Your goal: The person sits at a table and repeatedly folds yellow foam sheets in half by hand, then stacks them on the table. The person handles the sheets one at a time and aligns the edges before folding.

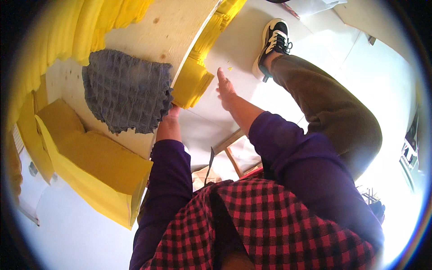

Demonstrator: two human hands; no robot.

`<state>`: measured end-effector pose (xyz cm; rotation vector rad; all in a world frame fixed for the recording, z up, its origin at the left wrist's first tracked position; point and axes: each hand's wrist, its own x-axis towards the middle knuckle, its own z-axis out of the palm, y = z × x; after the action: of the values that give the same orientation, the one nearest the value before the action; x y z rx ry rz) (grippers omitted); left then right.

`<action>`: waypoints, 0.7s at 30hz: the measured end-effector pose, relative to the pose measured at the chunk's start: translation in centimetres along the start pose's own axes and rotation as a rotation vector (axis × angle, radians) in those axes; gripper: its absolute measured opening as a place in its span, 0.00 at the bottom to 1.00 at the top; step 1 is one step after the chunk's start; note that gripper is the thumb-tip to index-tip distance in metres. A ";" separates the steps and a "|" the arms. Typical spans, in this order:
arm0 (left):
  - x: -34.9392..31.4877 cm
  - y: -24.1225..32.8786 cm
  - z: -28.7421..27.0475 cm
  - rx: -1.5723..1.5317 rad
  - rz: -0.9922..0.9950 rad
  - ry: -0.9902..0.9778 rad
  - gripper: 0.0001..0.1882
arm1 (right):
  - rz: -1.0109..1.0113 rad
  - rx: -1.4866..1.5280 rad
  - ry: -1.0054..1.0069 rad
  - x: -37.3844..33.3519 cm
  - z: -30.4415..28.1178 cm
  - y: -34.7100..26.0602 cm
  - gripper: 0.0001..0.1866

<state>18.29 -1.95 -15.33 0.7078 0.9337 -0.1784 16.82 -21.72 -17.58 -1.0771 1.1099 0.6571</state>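
My left hand (173, 111) reaches up to the near end of a stack of folded yellow cloth (193, 83) beside the wooden board's edge. Its fingers are hidden behind the cloth and the board, so I cannot tell whether they grip it. My right hand (227, 91) is held open just right of the stack, thumb raised and apart from the cloth, with nothing in it. A dark grey, puckered cloth (128, 92) with ruffled edges lies on the board, left of my left hand.
The pale wooden board (168, 31) carries more yellow cloth (85, 27) at the upper left. Yellow sheeting (99, 157) hangs at its near side. A leg in brown trousers (337, 94) with a black-and-white sneaker (272, 45) extends on the right. Wooden bars (231, 157) stand below.
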 end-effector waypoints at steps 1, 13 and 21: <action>0.1 0.0 -0.2 0.025 -0.004 -0.010 0.32 | 0.075 0.127 -0.038 -0.4 0.6 0.4 0.50; 1.5 1.3 -1.1 0.206 0.089 -0.076 0.33 | 0.030 0.465 -0.067 -2.0 5.7 -0.1 0.41; 3.1 0.7 -3.4 0.591 0.390 0.037 0.31 | -0.074 0.261 -0.063 -2.5 7.3 -1.2 0.45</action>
<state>18.21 1.16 -18.78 1.4284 0.7598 -0.0933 19.77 -15.27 -14.41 -0.8633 1.0628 0.4694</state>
